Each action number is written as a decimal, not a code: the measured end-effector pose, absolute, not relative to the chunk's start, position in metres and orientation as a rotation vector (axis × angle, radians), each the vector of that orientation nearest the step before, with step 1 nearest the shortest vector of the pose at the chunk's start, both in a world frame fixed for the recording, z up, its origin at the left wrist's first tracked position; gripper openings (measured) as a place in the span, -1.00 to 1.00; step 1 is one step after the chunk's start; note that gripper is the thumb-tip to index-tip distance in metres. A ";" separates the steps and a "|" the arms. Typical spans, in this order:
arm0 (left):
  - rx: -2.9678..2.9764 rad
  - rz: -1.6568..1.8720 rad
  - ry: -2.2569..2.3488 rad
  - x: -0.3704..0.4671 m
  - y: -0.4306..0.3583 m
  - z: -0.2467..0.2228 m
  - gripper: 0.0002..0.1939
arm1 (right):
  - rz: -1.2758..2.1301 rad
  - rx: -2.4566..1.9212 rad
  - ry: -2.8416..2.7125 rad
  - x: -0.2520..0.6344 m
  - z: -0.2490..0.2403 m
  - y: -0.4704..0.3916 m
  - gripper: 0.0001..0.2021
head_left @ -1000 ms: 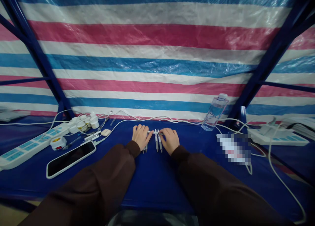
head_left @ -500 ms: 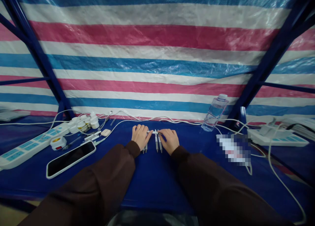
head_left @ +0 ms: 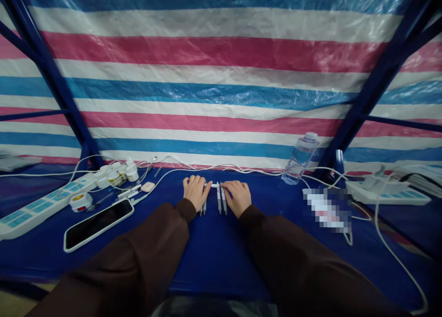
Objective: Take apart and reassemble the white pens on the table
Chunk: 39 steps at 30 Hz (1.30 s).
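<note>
The left hand lay palm down on the blue table, its fingers bent and its thumb at the left end of a short white bar running crosswise between the two hands; whether thumb and fingers were closed on the bar could not be told. The right hand was just to the right, fingers curled and bunched, fingertips at the bar's right end, and their hold was likewise hidden. Two slim pens lay side by side on the table between the hands, close by the right one, their tips toward the near edge and their far ends at the bar. The tips of another pair of pens showed from under the left hand, the rest covered. To the left lay a phone, with a power strip beyond; to the far right a clear bottle stood before the striped sheet.
</note>
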State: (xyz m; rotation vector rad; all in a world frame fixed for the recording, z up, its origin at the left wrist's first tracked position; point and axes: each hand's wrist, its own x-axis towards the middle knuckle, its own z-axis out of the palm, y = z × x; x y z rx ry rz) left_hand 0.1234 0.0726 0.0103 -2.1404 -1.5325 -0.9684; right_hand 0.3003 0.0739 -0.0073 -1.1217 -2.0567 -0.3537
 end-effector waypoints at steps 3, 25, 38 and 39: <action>-2.150 -0.949 -1.534 0.123 0.075 0.008 -0.65 | -0.349 -1.151 -2.048 0.299 -0.006 0.073 -0.80; -2.173 -1.000 -1.623 0.121 0.080 0.002 -0.60 | -0.294 -1.078 -2.188 0.295 -0.004 0.070 -0.76; -2.167 -0.992 -1.712 0.122 0.083 0.000 -0.58 | -0.299 -1.028 -2.159 0.297 -0.008 0.074 -0.82; -2.170 -0.992 -1.711 0.122 0.082 0.000 -0.58 | -0.290 -1.027 -2.151 0.297 -0.008 0.074 -0.82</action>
